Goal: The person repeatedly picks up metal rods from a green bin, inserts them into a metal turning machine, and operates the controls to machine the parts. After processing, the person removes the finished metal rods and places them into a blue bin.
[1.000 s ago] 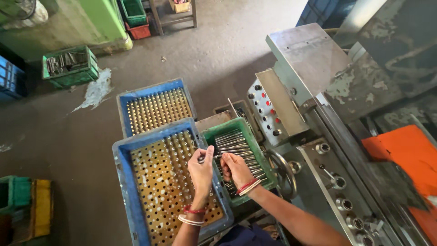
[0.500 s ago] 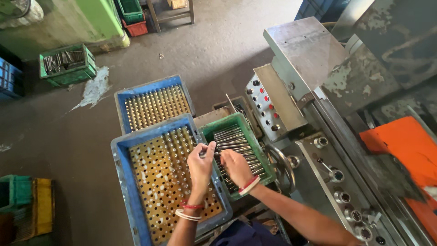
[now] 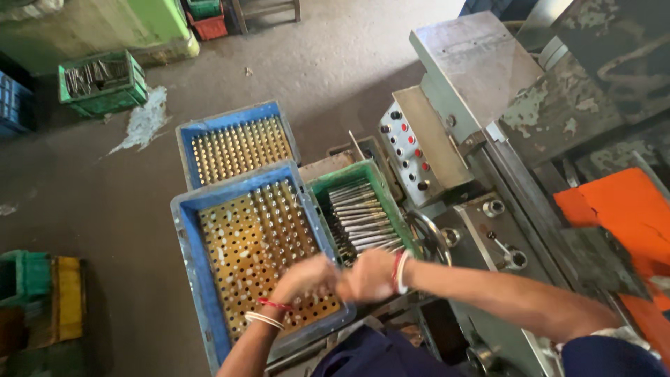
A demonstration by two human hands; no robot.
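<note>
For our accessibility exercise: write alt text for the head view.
Seen from above, a person's left hand and right hand meet, blurred, over a blue crate of small parts, beside a green crate of metal rods and a grey machine.

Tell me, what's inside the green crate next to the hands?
The green crate holds long grey metal rods lying side by side. The right hand covers its near end.

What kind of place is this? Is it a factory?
Most likely a small metalworking workshop: a worn grey machine with a button panel, a green crate of metal rods, and blue crates holding perforated trays on a concrete floor.
</note>
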